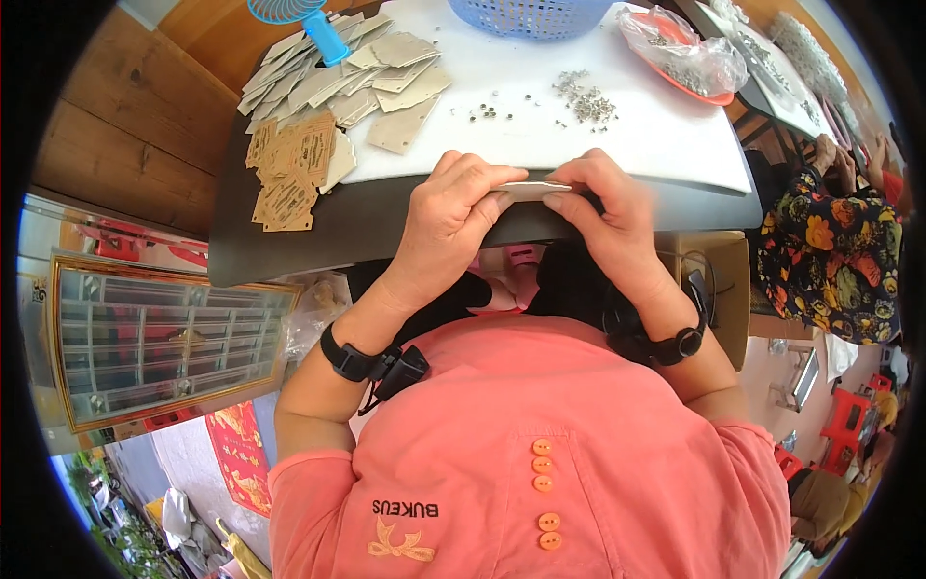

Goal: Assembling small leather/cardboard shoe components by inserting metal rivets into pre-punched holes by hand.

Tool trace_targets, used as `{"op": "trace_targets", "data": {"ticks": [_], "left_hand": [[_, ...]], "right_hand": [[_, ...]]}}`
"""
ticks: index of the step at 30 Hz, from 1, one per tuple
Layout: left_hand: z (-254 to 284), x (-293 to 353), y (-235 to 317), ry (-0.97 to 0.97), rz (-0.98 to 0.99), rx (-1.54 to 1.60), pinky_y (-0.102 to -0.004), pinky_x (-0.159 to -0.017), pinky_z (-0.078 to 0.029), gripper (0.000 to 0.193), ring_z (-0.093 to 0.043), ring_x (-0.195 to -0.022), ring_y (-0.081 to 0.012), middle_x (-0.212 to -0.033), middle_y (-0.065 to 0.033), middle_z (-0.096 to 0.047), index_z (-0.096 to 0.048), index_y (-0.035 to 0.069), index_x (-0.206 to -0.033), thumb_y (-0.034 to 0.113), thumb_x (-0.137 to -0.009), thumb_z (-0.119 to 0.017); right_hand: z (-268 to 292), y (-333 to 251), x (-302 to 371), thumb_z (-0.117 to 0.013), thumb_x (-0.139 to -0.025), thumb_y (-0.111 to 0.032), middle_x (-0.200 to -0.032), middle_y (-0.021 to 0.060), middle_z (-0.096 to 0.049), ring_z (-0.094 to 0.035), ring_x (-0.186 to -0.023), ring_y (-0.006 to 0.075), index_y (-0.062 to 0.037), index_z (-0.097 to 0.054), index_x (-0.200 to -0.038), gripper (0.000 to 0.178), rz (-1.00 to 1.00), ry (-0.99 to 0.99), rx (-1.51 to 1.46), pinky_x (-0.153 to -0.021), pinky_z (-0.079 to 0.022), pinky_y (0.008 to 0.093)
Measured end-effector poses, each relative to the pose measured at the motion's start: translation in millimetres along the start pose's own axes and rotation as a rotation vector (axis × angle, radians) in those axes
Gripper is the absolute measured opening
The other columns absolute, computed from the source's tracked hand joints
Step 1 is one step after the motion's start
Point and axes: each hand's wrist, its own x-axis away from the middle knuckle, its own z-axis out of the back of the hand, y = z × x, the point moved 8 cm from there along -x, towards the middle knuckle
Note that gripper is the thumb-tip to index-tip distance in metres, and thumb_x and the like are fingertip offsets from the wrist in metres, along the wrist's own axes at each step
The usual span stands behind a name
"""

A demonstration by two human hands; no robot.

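Head view: the left hand [449, 205] and the right hand [612, 198] pinch a pale card [526, 192] between them, thumbs and fingers clamped on its two ends. It is held above the front strip of the dark table [289, 251], just short of the white sheet [666, 145]. It shows nearly edge-on, so I cannot tell whether it bears print. Brown cards [294, 174] to the left carry dark printed lines; grey cards [410, 89] lie heaped behind them. Metal parts [585, 101] lie loose on the sheet, near a red tray [721, 99] with a clear bag [683, 58]. The shirt [463, 386] has black lettering, upside down, next to a gold bow [400, 545]. A red banner [241, 458], lower left, bears gold designs.
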Motion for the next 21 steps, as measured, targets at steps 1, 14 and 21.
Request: {"op": "trace_targets", "data": {"ticks": [1,14,21], "left_hand": [[-1.5,-0.2,1.6,-0.027,-0.028,-0.047,-0.0279,-0.07,-0.045,0.026,-0.055,-0.079,-0.0166,-0.086,-0.0054,-0.062,-0.07,0.003,-0.114,-0.001,-0.089,-0.065],[-9.4,4.7,-5.5,-0.037,0.199,0.366,-0.0238,-0.076,-0.048,0.022,-0.057,-0.086,-0.0091,-0.098,-0.0033,-0.064,-0.067,0.001,-0.115,0.002,-0.092,-0.067],[-10.7,4.1,1.1,-0.014,0.266,0.513,-0.0215,-0.063,-0.048,0.023,-0.06,-0.076,-0.0084,-0.097,-0.0021,-0.066,-0.067,0.001,-0.111,0.001,-0.089,-0.07]], "right_hand": [[-2.4,-1.9,-0.8,-0.076,-0.077,-0.002,-0.078,0.0078,-0.06,-0.059,-0.071,0.0249,-0.0051,-0.066,-0.094,0.02,0.021,-0.007,-0.006,-0.064,-0.047,0.0352],[0.5,3.7,-5.3,-0.073,-0.084,-0.001,-0.08,0.0017,-0.066,-0.06,-0.074,0.0083,-0.0014,-0.067,-0.092,0.01,-0.244,-0.134,-0.413,-0.07,-0.049,0.0245],[0.7,-1.3,-0.9,-0.072,-0.085,0.001,-0.084,0.0007,-0.068,-0.061,-0.077,0.0066,0.0,-0.068,-0.093,0.009,-0.289,-0.159,-0.493,-0.071,-0.05,0.0232]]}}
